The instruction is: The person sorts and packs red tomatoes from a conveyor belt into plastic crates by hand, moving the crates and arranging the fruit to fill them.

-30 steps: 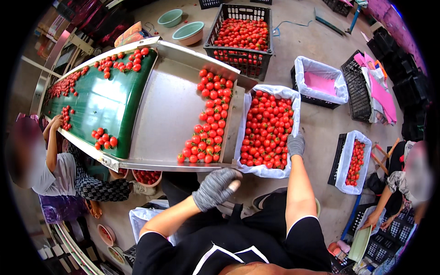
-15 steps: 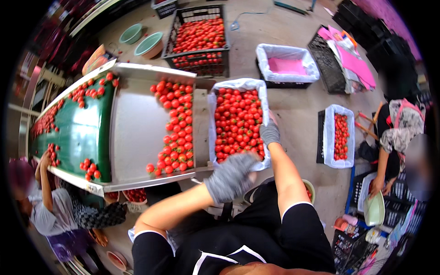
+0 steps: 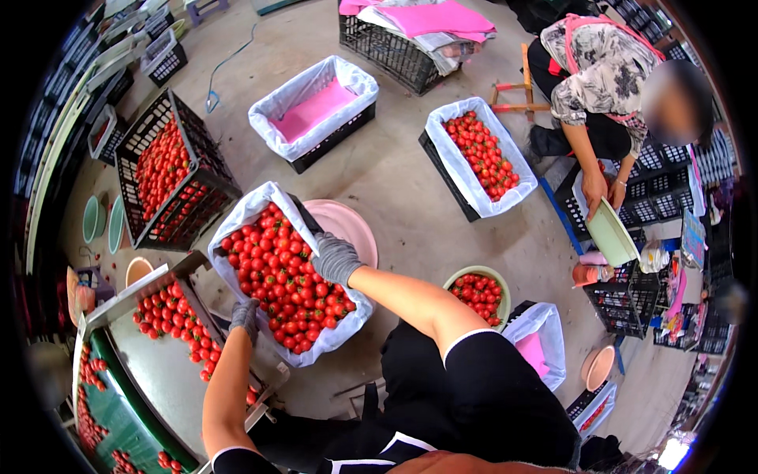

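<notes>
A crate with a pale plastic liner [image 3: 347,333], heaped with red cherry tomatoes [image 3: 276,265], stands in front of me at a slant. My left hand [image 3: 245,317], in a grey glove, grips its left side beside the metal table. My right hand [image 3: 335,258], gloved alike, is closed over the opposite rim. Both hands' fingers are partly hidden by the liner and the crate's edge. Partly under the crate's far right side shows a round pink top [image 3: 351,225]. More tomatoes [image 3: 178,316] lie on the metal sorting table [image 3: 142,347] at the lower left.
A green belt [image 3: 130,407] adjoins the table. Beyond stand a black crate of tomatoes [image 3: 229,189] and a lined crate with a pink sheet [image 3: 367,83]. Another lined crate [image 3: 434,126] holds tomatoes. A green bowl [image 3: 505,296] sits near my right knee. A co-worker [image 3: 596,71] tips a pale green basin [image 3: 612,235].
My view has swung to the right. My left hand has gone from above the tomatoes to the crate's left side. The round pink top has come into sight beside the crate.
</notes>
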`<control>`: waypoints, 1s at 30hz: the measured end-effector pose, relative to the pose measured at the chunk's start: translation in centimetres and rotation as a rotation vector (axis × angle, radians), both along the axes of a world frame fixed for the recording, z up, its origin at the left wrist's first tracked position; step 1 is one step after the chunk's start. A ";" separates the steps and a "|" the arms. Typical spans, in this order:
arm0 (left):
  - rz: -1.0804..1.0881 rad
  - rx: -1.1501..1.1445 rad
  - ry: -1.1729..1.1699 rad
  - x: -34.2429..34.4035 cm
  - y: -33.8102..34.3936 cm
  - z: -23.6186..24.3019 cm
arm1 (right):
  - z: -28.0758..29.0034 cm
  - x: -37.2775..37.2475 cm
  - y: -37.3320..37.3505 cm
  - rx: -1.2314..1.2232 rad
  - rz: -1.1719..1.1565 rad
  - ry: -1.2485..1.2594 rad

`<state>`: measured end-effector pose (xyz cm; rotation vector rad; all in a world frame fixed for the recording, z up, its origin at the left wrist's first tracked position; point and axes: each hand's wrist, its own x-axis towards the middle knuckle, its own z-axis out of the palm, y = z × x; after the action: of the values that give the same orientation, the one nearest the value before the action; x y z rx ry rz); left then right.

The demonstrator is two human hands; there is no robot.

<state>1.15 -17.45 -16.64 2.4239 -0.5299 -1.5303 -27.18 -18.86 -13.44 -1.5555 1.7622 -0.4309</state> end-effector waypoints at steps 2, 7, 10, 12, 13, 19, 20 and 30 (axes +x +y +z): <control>0.102 -0.105 0.172 0.7 0.3 0.9 | -0.9 0.3 -0.3 -0.048 -0.006 -0.036; -0.095 -0.113 0.234 -4.6 -0.7 10.4 | -0.9 -4.6 -1.8 -0.002 0.033 -0.173; -0.245 -0.174 0.289 -8.1 -1.8 13.7 | -2.3 -7.6 -2.2 -0.253 -0.072 -0.239; -0.299 -0.222 0.353 -10.3 -2.2 14.3 | -2.5 -10.3 -1.6 -0.034 -0.147 -0.012; -0.321 -0.248 0.381 -11.2 -2.6 14.6 | -0.4 -11.9 -1.8 -0.049 -0.120 -0.077; -0.411 -0.157 0.553 -21.8 -5.8 10.7 | 1.6 -23.0 -1.9 -0.082 -0.215 0.182; -0.402 -0.158 0.616 -24.2 -6.0 9.8 | -0.5 -26.1 -1.8 0.027 -0.230 0.352; -0.167 -0.030 0.814 -33.0 -6.7 -6.9 | -8.9 -33.0 -2.5 0.228 -0.460 0.507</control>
<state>-31.89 -24.12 -23.56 1.5367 -0.5630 -2.3349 -60.13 -21.40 -22.36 -1.1517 2.4773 -0.0363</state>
